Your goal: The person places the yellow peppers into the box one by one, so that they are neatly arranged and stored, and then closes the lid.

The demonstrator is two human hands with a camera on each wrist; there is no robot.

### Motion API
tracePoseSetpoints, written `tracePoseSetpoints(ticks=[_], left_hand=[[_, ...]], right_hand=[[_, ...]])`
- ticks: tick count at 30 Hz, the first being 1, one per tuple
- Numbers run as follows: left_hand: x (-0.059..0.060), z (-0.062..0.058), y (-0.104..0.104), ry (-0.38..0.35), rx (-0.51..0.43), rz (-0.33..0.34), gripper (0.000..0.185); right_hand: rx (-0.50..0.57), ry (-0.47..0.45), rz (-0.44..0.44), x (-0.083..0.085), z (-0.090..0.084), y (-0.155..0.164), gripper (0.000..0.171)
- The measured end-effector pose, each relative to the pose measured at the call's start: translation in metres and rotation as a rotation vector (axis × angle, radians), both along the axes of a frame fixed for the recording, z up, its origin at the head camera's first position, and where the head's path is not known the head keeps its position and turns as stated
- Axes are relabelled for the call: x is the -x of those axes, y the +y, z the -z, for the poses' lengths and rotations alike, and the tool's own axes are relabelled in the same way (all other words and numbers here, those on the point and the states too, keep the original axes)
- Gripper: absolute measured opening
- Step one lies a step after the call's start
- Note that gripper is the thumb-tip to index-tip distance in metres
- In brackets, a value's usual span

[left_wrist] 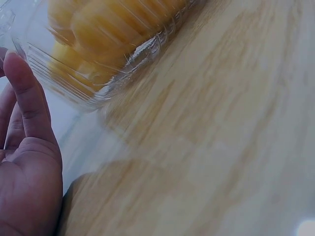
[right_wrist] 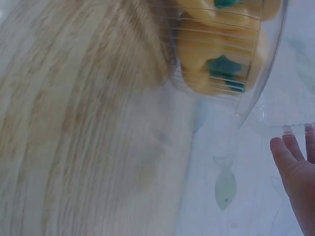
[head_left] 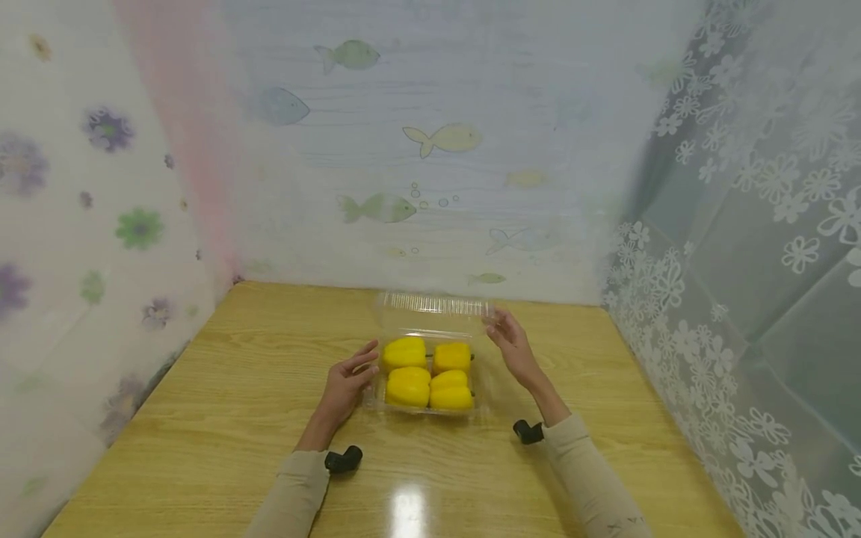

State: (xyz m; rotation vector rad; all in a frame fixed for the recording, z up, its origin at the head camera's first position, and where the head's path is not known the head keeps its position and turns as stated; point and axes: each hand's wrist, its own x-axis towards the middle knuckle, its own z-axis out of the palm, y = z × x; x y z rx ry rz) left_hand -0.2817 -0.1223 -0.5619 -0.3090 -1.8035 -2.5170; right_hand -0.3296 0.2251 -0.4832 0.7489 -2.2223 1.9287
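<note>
Spanning the scene, a wooden table (head_left: 222, 418) carries a clear plastic clamshell box (head_left: 471, 400) at its middle, lid (head_left: 430, 314) raised at the far side. Four yellow peppers (head_left: 427, 373) fill the box. Against its left wall rests the left hand (head_left: 346, 381), fingers straight and relaxed. At the lid's right far corner the right hand (head_left: 513, 345) touches the edge, fingers loosely spread.

The table (head_left: 202, 418) is seen from above, looking forward and down, by the head view. The clear box (head_left: 430, 351) is caught close and low from either side by both wrist views.
</note>
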Motion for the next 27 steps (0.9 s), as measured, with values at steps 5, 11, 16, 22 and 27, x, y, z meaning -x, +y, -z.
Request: tracePoseSetpoints(ticks=[5,11,16,22,27], left_hand=[[0.002,0.001,-0.001,0.002,-0.015,0.002,0.043],[0.001,0.002,0.000,0.017,-0.023,0.006,0.045],[-0.001,0.000,0.000,0.009,-0.031,0.016,0.046],[0.000,0.001,-0.001,0.013,-0.036,0.020,0.047],[0.002,0.004,0.000,-0.002,-0.042,-0.011,0.042]], right_hand=[[0.014,-0.002,-0.010,-0.005,-0.001,0.001,0.043],[0.058,0.029,-0.041,-0.006,0.005,0.003,0.041],[0.077,0.019,-0.051,-0.007,0.006,0.004,0.042],[0.012,0.047,-0.018,-0.013,0.005,0.004,0.043],[-0.050,0.144,-0.019,-0.015,0.012,0.007,0.040]])
